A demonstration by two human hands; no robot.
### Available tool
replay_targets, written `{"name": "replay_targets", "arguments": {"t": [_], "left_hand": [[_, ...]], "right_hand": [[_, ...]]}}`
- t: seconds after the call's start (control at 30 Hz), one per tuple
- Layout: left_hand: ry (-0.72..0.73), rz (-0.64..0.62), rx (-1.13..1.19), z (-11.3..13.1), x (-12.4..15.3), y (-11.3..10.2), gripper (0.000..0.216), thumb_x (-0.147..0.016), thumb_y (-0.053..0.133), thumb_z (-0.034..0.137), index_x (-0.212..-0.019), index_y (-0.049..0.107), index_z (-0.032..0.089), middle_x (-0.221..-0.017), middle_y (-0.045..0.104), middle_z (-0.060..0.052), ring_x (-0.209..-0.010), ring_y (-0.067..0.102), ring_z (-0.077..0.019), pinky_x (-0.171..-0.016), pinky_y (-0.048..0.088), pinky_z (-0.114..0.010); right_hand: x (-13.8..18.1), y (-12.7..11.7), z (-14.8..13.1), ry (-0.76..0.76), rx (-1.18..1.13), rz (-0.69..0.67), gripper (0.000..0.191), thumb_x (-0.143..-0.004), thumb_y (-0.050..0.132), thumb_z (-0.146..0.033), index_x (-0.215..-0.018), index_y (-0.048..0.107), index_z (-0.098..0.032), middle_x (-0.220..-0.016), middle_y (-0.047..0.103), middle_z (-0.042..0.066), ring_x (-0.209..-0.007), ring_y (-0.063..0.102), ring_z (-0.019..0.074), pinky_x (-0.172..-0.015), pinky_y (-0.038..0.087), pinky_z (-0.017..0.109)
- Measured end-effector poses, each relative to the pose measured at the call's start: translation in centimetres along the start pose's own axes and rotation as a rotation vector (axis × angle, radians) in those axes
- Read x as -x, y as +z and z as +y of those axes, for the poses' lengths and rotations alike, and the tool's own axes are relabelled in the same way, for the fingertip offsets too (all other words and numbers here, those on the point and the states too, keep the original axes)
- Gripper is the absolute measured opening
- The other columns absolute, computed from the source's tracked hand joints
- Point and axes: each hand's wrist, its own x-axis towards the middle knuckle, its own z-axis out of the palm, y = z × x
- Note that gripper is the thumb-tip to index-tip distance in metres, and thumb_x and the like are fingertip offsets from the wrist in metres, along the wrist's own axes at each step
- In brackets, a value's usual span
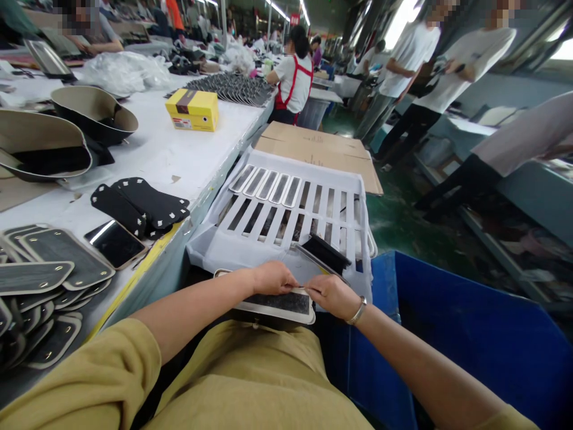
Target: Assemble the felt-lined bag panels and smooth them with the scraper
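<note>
Close to my waist, a long flat panel (280,306) with a dark centre and pale rounded rim lies beneath my hands. My left hand (274,278) rests over its upper edge, fingers pinched together. From the other side, my right hand (333,295), with a metal band at the wrist, pinches at nearly the same spot. What sits between the fingertips is too small to make out. Just beyond, a dark folded piece (329,254) leans on a white slotted tray (286,254). Several pale-rimmed panels (267,185) lie in a row on that tray.
Left, a white table (154,149) carries stacked dark panels (67,257), black shaped pieces (150,203), a phone (115,243) and a yellow box (192,110). Cardboard (313,146) lies behind the tray. A blue bin (474,334) stands at right. People stand along the aisle.
</note>
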Motion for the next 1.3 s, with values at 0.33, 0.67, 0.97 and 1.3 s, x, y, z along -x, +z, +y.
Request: {"name": "replay_targets", "arguments": {"t": [0.33, 0.67, 0.97, 1.3], "left_hand": [[0.105, -0.056, -0.271, 1.2, -0.4, 0.7, 0.02, -0.083, 0.045, 0.014, -0.095, 0.061, 0.009, -0.08, 0.067, -0.011, -0.064, 0.062, -0.0195, -0.058, 0.045, -0.028], [0.094, 0.007, 0.034, -1.2, 0.6, 0.2, 0.026, -0.082, 0.048, 0.014, -0.104, 0.061, 0.02, -0.092, 0.069, -0.002, -0.081, 0.064, -0.0144, -0.07, 0.044, -0.02], [0.113, -0.017, -0.079, -1.4, 0.1, 0.7, 0.027, -0.086, 0.046, 0.02, -0.109, 0.059, 0.019, -0.093, 0.069, -0.004, -0.082, 0.063, -0.0156, -0.068, 0.044, -0.021], [0.061, -0.058, -0.222, 0.7, -0.1, 1.6, 0.028, -0.086, 0.04, 0.017, -0.109, 0.054, 0.01, -0.089, 0.066, -0.012, -0.076, 0.064, -0.0219, -0.061, 0.048, -0.029]], "right_hand": [[-0.2, 0.2, -2.5, -0.065, 0.494, -0.16, 0.02, -0.086, 0.041, -0.014, -0.086, 0.061, -0.011, -0.078, 0.059, 0.01, -0.07, 0.054, 0.0182, -0.063, 0.044, 0.029], [0.5, 1.3, -0.2, -0.028, 0.057, 0.154, 0.03, -0.093, 0.034, -0.023, -0.108, 0.06, -0.016, -0.095, 0.067, 0.008, -0.084, 0.062, 0.0151, -0.076, 0.051, 0.027], [1.6, 2.1, 0.7, -0.286, 0.336, 0.256, 0.029, -0.09, 0.038, -0.014, -0.107, 0.061, -0.01, -0.104, 0.066, 0.011, -0.1, 0.059, 0.0186, -0.085, 0.053, 0.029], [1.3, 1.6, -1.6, -0.162, 0.481, -0.005, 0.036, -0.09, 0.033, -0.017, -0.11, 0.058, -0.001, -0.101, 0.062, 0.022, -0.091, 0.059, 0.0262, -0.073, 0.053, 0.039]]}}
